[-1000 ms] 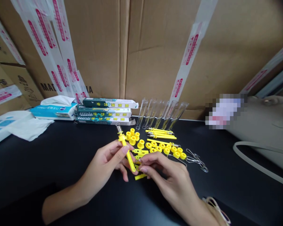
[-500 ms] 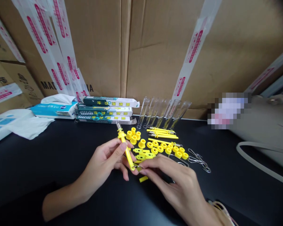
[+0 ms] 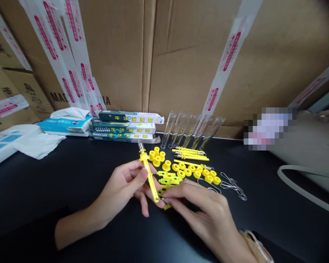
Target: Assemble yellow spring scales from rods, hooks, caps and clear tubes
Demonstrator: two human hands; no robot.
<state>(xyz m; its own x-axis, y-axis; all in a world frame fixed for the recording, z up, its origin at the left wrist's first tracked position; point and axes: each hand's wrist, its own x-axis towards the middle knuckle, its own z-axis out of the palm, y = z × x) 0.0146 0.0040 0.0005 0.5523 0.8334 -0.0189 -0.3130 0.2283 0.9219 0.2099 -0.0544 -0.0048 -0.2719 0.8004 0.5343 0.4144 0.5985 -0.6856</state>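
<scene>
My left hand (image 3: 128,186) pinches a yellow spring-scale rod (image 3: 150,179) between thumb and fingers. The rod leans with its top to the left; a yellow collar and a metal spring (image 3: 142,147) sit at the upper end. At the lower end, my right hand (image 3: 200,204) pinches a thin metal hook (image 3: 161,199) that touches the tip of the rod. Most of this hook is hidden by my fingers. Just behind my hands lie flat yellow pieces with slots (image 3: 164,181), partly covered by the right hand.
Yellow flanged caps (image 3: 166,165) and yellow rings (image 3: 192,168) lie behind the hands. Finished-looking rods (image 3: 192,153), clear tubes (image 3: 181,129) and printed boxes (image 3: 123,128) stand farther back. Metal hooks (image 3: 233,186) lie right; tissues (image 3: 65,124) are left; a cardboard box (image 3: 112,54) closes the back.
The view has shifted slightly, so everything sits a little further right. Both hands keep their grips, and the rod's lower end has dropped slightly with the hook still at it.
</scene>
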